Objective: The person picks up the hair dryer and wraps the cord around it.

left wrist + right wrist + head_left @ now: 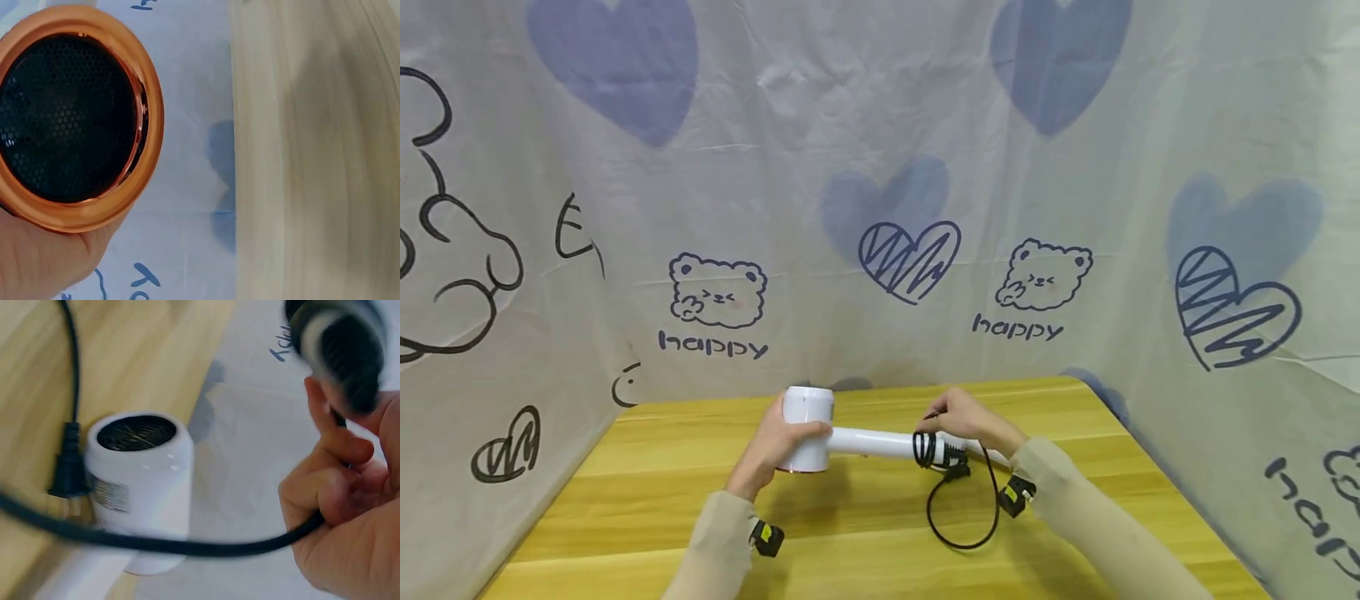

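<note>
My left hand (775, 437) grips the head of a white hair dryer (872, 442), held above the table with its handle pointing right. In the left wrist view its copper-rimmed grille (69, 119) faces the camera. Black cord coils (924, 449) wrap the handle near its end. My right hand (966, 417) has its fingers curled round the black power cord (206, 549) beside that end. A loop of cord hangs below, with the plug (70, 469) dangling. Behind it lies what looks like a second white hair dryer (150, 481), mostly hidden in the head view.
A wood-grain table (865, 533) lies beneath both hands. Its far edge meets a pale cloth backdrop (812, 217) printed with hearts and bears, and similar cloth hangs at both sides. Small black cameras are strapped at both wrists.
</note>
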Tool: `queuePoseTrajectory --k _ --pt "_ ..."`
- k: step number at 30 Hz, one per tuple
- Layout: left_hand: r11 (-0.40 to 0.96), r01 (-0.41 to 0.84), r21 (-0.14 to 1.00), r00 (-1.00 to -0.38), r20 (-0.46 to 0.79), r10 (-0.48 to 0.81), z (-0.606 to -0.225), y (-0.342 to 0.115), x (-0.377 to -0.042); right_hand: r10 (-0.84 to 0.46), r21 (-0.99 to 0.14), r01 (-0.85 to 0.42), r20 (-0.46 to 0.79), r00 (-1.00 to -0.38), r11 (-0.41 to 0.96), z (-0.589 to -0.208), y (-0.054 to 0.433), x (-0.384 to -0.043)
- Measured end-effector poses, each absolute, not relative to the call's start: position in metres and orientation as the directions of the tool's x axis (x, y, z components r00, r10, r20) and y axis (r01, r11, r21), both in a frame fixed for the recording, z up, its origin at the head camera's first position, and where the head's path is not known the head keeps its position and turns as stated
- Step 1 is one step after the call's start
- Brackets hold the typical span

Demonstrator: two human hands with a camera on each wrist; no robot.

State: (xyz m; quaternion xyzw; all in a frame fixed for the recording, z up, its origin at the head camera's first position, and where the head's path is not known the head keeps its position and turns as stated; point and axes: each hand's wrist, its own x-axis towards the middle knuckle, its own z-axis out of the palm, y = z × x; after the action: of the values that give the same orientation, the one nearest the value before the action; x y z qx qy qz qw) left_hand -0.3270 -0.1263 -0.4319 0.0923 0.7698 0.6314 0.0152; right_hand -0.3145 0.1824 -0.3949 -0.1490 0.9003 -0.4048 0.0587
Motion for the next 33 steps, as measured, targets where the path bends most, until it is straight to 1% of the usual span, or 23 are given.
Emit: queuePoseTrajectory --k 4,10,16,18,22,25,29,32,33 --pt "0.221 0.163 0.962 -0.984 0.141 0.110 -0.428 -0.121 -0.328 -0.292 -0.740 -0.231 0.049 -0.955 0.631 -0.386 0.180 -0.315" --pt "0.286 0.221 0.932 -0.975 0.210 0.070 -0.425 -0.117 -0.327 -0.265 -0.698 -0.245 0.081 -0.961 0.673 -0.383 0.175 -0.313" --pt "0.322 0.211 0.923 -0.977 0.207 0.048 -0.426 -0.115 -0.322 -0.245 -0.589 -0.274 0.130 -0.961 0.760 -0.385 0.166 -0.308" --pt "0.331 0.208 0.920 -0.977 0.213 0.023 -0.426 -0.114 -0.322 -0.223 -0.548 -0.279 0.169 -0.960 0.789 -0.384 0.163 -0.306" --pt "0.343 0.198 0.918 -0.972 0.230 -0.055 -0.428 -0.110 -0.320 -0.189 -0.501 -0.298 0.257 -0.948 0.812 -0.384 0.157 -0.301" --pt "0.359 0.192 0.914 -0.962 0.248 -0.116 -0.425 -0.107 -0.320 -0.180 -0.501 -0.317 0.302 -0.936 0.805 -0.384 0.154 -0.299" --pt "0.394 0.178 0.902 -0.932 0.283 -0.227 -0.423 -0.105 -0.320 -0.172 -0.555 -0.350 0.347 -0.922 0.755 -0.388 0.149 -0.300" --pt "0.375 0.146 0.916 -0.902 0.279 -0.329 -0.424 -0.105 -0.322 -0.187 -0.572 -0.416 0.416 -0.890 0.707 -0.392 0.146 -0.301" --pt "0.347 0.134 0.928 -0.897 0.262 -0.357 -0.425 -0.106 -0.323 -0.194 -0.571 -0.439 0.438 -0.878 0.694 -0.393 0.145 -0.302"
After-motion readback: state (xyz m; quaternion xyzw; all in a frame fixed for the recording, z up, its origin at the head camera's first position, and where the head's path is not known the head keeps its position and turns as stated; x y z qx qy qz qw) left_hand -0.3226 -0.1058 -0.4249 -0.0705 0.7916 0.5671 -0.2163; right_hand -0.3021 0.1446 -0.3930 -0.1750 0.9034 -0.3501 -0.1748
